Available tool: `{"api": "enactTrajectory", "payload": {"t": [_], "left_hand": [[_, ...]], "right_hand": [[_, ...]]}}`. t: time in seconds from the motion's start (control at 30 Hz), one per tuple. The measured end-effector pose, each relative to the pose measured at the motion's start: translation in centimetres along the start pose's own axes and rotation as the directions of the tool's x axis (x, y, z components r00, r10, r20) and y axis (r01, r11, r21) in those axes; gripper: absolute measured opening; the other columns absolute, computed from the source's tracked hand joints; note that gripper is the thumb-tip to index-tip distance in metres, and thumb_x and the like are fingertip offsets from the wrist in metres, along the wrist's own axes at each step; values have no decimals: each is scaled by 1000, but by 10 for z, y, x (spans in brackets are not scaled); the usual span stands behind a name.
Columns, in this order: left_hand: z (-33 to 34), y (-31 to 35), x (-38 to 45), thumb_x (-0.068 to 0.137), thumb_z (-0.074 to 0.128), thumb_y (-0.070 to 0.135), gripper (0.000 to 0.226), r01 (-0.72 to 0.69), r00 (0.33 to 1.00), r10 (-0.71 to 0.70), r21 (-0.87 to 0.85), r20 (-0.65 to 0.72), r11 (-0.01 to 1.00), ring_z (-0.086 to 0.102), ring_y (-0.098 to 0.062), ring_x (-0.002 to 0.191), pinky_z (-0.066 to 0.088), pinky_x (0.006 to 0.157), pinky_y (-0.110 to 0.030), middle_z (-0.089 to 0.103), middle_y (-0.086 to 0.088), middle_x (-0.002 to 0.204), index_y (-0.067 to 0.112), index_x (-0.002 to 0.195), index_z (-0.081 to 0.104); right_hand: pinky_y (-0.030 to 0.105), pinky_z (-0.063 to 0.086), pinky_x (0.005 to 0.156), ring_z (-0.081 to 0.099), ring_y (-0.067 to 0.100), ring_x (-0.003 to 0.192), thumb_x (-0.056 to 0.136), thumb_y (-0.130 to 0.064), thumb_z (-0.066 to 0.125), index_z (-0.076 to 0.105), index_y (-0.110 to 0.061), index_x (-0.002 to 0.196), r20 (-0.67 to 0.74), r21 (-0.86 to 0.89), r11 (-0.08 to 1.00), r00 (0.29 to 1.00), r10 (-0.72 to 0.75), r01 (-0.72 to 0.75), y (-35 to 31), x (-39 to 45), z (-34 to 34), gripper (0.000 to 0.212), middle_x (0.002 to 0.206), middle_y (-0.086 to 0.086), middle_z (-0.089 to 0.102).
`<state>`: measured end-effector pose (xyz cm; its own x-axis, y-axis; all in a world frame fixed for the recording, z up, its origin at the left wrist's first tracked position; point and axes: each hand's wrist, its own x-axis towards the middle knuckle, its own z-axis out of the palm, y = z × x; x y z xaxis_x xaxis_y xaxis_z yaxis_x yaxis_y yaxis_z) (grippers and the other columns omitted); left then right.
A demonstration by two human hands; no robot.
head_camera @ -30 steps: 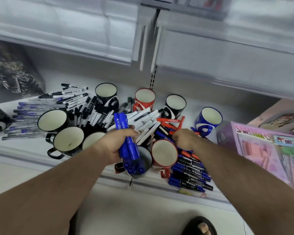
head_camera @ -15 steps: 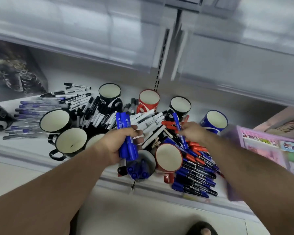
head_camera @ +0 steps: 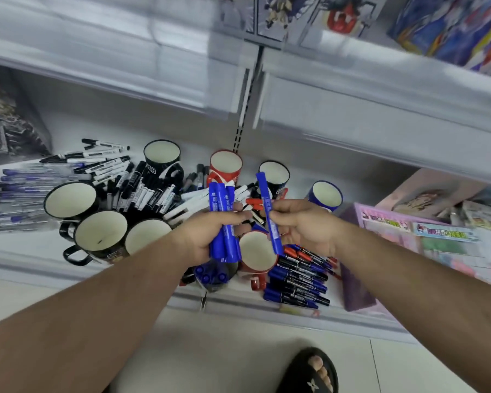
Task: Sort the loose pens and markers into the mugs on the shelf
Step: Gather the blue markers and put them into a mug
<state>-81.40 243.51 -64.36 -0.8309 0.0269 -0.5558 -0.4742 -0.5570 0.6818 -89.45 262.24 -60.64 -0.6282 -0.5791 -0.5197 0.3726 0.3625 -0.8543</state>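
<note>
We saw a white shelf [head_camera: 26, 251] with many mugs [head_camera: 99, 236] standing on it and loose pens [head_camera: 142, 191] lying between and beside them. A pink box [head_camera: 408, 251] stood at the right end of the shelf. Our left hand [head_camera: 204, 236] was clenched around a bundle of blue markers [head_camera: 223, 222], held upright above a mug with blue markers inside [head_camera: 213, 276]. Our right hand [head_camera: 304, 225] pinched a single blue marker [head_camera: 268, 211] with thumb and fingers, just beside the bundle, over a red mug [head_camera: 257, 253].
</note>
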Motion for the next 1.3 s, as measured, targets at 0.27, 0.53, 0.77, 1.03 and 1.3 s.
{"api": "enactTrajectory", "payload": {"t": [0.27, 0.53, 0.77, 1.03, 1.3], "left_hand": [[11, 5, -2, 88, 55, -4, 27, -24, 995, 18, 58, 103, 998, 67, -19, 68, 56, 68, -36, 71, -10, 83, 13, 86, 76], [-8, 40, -7, 86, 70, 17, 16, 354, 934, -288, 668, -212, 655, 60, -18, 49, 52, 50, -26, 62, -7, 60, 6, 80, 60], [-11, 39, -5, 79, 60, 1, 3, 426, 875, -372, 859, -311, 284, 61, -27, 60, 52, 61, -31, 63, -16, 68, -1, 81, 59], [-3, 31, 16, 85, 64, 14, 25, 317, 822, -395, 906, -411, -281, 64, -27, 72, 53, 72, -32, 69, -14, 89, 0, 106, 68], [11, 27, 16, 86, 60, 13, 24, 241, 865, -330, 889, -379, -390, 61, -26, 72, 51, 66, -33, 63, -15, 90, 5, 109, 61]], "right_hand": [[50, 52, 90, 64, 31, 100, 100, -4, 43, 61, -11, 128, 50, 206, 977, 997, -56, 44, 18, -12, 25, 33, 117, 21, 65], [21, 27, 43, 36, 13, 45, 105, -26, 41, 65, -25, 120, -119, 279, 954, 981, 152, -114, 30, -31, 8, 29, 69, 8, 57], [20, 24, 40, 34, 11, 41, 96, -15, 47, 64, -8, 101, -297, 169, 937, 891, 343, -304, 47, -41, -3, 19, 64, 6, 59], [23, 28, 42, 37, 11, 44, 90, -12, 54, 63, -4, 100, -402, -40, 901, 832, 382, -432, 48, -5, 14, 15, 79, 13, 70], [19, 30, 39, 36, 11, 41, 89, -14, 44, 62, -7, 84, -433, 89, 886, 784, 446, -455, 49, 1, 13, 20, 57, 5, 54]]}}
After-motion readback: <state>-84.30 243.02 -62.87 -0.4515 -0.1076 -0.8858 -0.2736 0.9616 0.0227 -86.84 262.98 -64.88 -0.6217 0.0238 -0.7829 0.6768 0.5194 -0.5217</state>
